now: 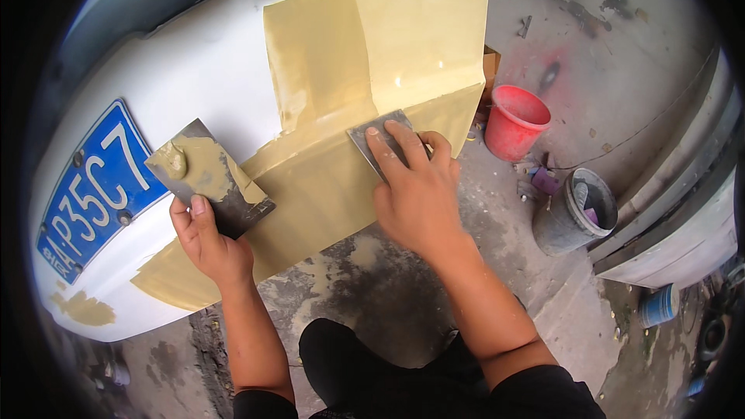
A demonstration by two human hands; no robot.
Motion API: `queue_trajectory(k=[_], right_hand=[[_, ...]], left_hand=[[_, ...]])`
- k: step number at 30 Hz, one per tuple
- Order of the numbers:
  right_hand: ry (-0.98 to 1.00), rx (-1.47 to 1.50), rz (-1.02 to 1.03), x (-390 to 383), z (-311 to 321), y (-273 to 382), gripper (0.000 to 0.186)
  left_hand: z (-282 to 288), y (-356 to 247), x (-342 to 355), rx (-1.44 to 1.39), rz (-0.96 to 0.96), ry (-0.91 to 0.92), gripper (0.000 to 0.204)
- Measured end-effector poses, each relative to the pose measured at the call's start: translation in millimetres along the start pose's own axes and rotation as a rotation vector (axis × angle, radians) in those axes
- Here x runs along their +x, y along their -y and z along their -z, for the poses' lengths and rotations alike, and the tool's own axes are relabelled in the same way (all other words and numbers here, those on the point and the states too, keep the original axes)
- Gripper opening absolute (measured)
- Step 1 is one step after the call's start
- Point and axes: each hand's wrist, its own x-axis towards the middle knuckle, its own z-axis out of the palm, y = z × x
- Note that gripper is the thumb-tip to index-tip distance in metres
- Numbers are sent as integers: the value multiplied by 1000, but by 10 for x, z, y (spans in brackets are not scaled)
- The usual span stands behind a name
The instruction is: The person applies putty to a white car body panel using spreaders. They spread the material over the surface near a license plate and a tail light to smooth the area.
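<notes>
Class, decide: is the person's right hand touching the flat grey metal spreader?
Touching: the head view shows the right hand with fingers laid on the flat grey metal spreader.

Left head-worn fisheye, facing down, near car body (209, 54).

Number plate (97, 190) sits left on panel (209, 70) | putty board (209, 177) right of it | scraper (363, 144) farther right, on panel | bucket (508, 136) on floor (559, 302), beyond panel's right edge | bin (557, 221) before bucket

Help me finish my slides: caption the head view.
Left hand holding a plate of tan paste, right hand holding a scraper against the tan-coated panel of a white car.
</notes>
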Motion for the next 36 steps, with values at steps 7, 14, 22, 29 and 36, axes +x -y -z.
queue_trajectory(k=[7,14,22,29,36], right_hand=[[60,138,-4,-163,124,-63,56],[118,1097,339,-414,197,210,56],[6,215,-16,-111,155,-4,56],[11,25,-140,98,12,249,54],[53,156,-81,-72,-59,779,56]], left_hand=[[-45,-21,-162,-82,128,48,25],[-338,-158,-671,-288,332,101,24],[84,-315,-136,-225,117,73,23],[313,-127,45,-134,84,44,24],[326,-119,32,-125,97,35,25]])
